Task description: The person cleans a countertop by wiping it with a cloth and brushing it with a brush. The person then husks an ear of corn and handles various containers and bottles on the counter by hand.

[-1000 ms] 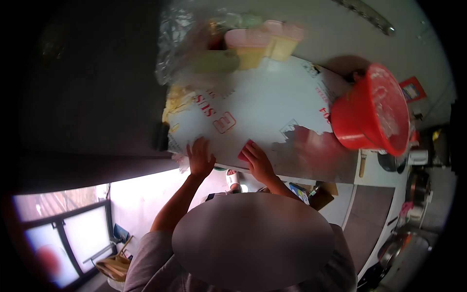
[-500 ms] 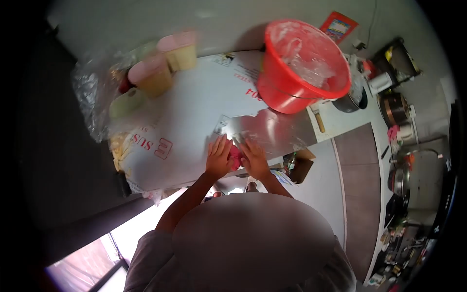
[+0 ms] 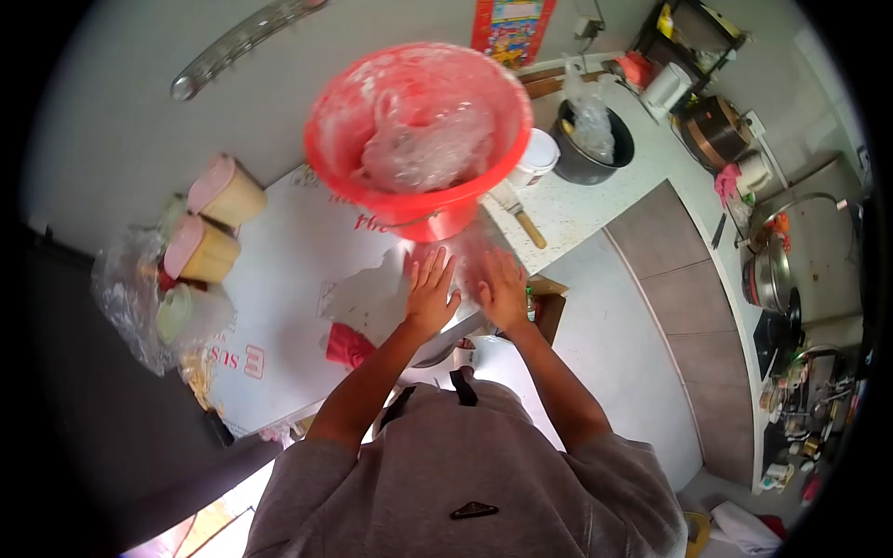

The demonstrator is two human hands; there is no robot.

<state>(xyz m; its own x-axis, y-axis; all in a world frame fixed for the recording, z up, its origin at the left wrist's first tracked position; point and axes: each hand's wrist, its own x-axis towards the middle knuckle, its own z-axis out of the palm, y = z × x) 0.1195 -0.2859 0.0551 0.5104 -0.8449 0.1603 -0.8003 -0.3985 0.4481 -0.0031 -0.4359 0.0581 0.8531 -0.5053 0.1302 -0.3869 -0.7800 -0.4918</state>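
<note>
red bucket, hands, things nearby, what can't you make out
Head view, red bucket: its bottom, under clear plastic.
Head view, left hand and right hand: palms, covered by hand backs.
Head view, dark pot: some contents, behind a plastic bag.
Head view, wall poster: wording blurred, top cut by picture edge.

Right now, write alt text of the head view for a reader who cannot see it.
Two open, empty hands reach toward a large red bucket holding clear plastic; a pink cloth lies on the table at left.

The pink cloth [image 3: 349, 346] now lies apart from left hand [image 3: 431, 296] and right hand [image 3: 503, 293]; both are nearer the bucket [image 3: 419, 209].
</note>
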